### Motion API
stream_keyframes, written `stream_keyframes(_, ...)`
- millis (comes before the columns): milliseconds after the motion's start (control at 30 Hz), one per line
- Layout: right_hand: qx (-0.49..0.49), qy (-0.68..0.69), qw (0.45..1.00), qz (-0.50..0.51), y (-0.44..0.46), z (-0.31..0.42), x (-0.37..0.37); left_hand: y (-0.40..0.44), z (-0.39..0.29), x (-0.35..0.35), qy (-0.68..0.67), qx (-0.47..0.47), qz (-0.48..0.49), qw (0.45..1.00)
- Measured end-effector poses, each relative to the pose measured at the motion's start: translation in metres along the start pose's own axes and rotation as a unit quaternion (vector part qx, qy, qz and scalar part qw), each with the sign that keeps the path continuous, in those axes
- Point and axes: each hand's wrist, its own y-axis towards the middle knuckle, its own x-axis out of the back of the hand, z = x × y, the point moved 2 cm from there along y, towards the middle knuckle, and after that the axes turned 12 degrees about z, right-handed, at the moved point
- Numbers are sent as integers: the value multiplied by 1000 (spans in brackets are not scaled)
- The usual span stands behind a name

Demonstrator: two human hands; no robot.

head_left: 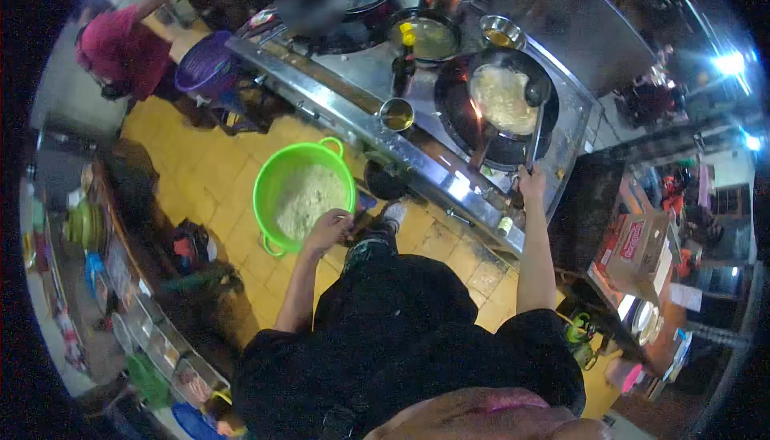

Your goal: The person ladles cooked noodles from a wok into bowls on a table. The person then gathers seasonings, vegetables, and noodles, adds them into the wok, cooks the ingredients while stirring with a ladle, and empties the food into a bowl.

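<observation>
**Cooking Station: Current Configuration**

The right hand [530, 182] grips the handle of the ladle [536, 91] at the near side of the wok [455, 111]. The ladle head sits inside the wok, at the edge of the pale food [501, 99]. The left hand [326, 231] is at the green tub [267, 185], lower than the wok and left of it; its fingers are curled, but I cannot tell whether they hold anything.

From my right hand [531, 183], a long-handled dark ladle [537, 92] reaches into a round black metal wok [455, 111] on the silvery metal stove [353, 125]; a round green plastic tub [258, 191] stands near my left hand [329, 230].
</observation>
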Motion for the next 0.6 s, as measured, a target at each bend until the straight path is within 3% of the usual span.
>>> stream_keyframes(33, 41, -60, 997, -32, 15, -38, 0, -16, 17, -5, -31, 16, 2, 999)
stream_keyframes(133, -16, -2, 999, 30, 26, -41, -15, -58, 69, -12, -112, 11, -17, 994)
stream_keyframes(167, -92, 204, 972, 65, 39, -72, -20, -71, 88, -13, -99, 24, -18, 995)
stream_keyframes(200, -157, 237, 956, 69, 4, -16, -20, -84, 111, -16, -91, 38, -21, 995)
stream_keyframes(233, -77, 103, 985, 113, 42, -82, -17, -93, 127, -14, -61, -35, -43, 997)
stream_keyframes(300, -28, 114, 976, 185, 6, -38, -20, -136, 109, -11, -60, -5, -68, 996)
stream_keyframes(333, -44, -176, 973, 140, -26, 29, -23, -155, 105, -9, -27, 26, -61, 997)
stream_keyframes(367, 174, -229, 956, 63, 29, -65, -18, -164, 121, -3, -74, -1, -88, 993)
stream_keyframes(400, 35, -437, 893, 102, 61, -83, -11, -174, 140, 5, -116, -28, -119, 986)
stream_keyframes(467, 72, -677, 733, 12, 25, -12, -44, -205, 166, 24, -100, -91, -196, 971)
stream_keyframes(533, 68, -585, 804, -87, -39, 98, -105, -238, 200, 42, -148, -98, -248, 952)
stream_keyframes(600, 358, -487, 793, -77, -1, 112, -171, -272, 242, 62, -178, -109, -277, 938)
